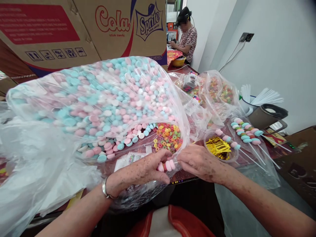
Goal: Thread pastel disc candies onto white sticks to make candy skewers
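My left hand [150,166] has its thumb and fingers closed around a candy skewer [169,165] with pink and reddish pieces on it. At the skewer's right end, my right hand [198,163] is closed in a pinch on the stick, which is mostly hidden by the fingers. Just beyond both hands lie colourful ring candies [168,136]. A large clear bag [98,95] holds pink, blue and white round candies, some spilling out at its front. Right of my right hand stands a clear tub [207,152] of gold twist ties [218,148].
Finished-looking candy skewers [247,131] lie on plastic at the right, near a grey jug [265,115] and white sticks [268,96]. Bags of ring candies [219,87] are behind. A cardboard carton [86,29] blocks the back left. Another person [187,39] sits farther away.
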Tool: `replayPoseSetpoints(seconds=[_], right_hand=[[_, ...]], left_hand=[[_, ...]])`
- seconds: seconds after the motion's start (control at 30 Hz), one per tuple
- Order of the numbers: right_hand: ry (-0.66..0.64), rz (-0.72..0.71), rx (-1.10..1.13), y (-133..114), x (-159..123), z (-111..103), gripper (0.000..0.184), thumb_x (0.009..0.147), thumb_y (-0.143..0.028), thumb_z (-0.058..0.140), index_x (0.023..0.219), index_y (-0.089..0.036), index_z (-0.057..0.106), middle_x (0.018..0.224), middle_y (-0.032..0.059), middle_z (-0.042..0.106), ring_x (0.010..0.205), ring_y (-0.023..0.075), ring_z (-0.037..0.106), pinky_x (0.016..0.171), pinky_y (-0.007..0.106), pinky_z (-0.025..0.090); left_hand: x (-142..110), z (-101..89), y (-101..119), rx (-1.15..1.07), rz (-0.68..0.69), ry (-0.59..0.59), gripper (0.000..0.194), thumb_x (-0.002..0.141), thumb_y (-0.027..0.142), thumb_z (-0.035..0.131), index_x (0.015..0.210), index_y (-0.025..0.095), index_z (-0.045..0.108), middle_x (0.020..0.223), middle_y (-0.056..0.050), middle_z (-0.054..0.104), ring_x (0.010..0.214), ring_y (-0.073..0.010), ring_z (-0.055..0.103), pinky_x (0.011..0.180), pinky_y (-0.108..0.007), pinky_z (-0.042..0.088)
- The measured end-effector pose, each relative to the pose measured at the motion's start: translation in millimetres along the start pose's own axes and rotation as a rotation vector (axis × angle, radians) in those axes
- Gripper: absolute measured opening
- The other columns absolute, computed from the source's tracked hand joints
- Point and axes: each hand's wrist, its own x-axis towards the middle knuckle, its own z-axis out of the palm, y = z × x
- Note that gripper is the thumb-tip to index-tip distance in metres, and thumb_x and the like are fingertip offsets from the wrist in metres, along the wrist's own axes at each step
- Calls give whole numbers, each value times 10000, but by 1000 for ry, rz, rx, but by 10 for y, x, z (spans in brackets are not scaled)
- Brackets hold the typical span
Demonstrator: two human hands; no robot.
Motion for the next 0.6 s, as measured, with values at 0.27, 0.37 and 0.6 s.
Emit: replayPoseSetpoints(seconds=[0.27,0.37,0.6], right_hand=[[111,123,99,55,-27,1,221,936,-170,478,813,-187,660,739,6,696,668,140,583,656,262,382],[110,142,129,41,-7,16,225,945,-170,472,821,-186,658,764,9,701,677,137,591,665,260,390],[154,-118,-63,49,41,-101,258,988,-198,429,848,-180,645,787,50,683,755,167,580,731,312,376]], left_hand=[[-246,-286,71,289,-106,84,682,597,461,853,1177,214,592,970,-32,663,830,-242,588,664,-289,420],[-319,-355,148,286,-238,5,394,645,358,793,971,197,639,805,22,627,700,-183,541,558,-248,368],[-329,-336,-22,-283,-270,-210,449,677,355,777,1072,187,648,689,58,551,529,-103,446,446,-200,345]])
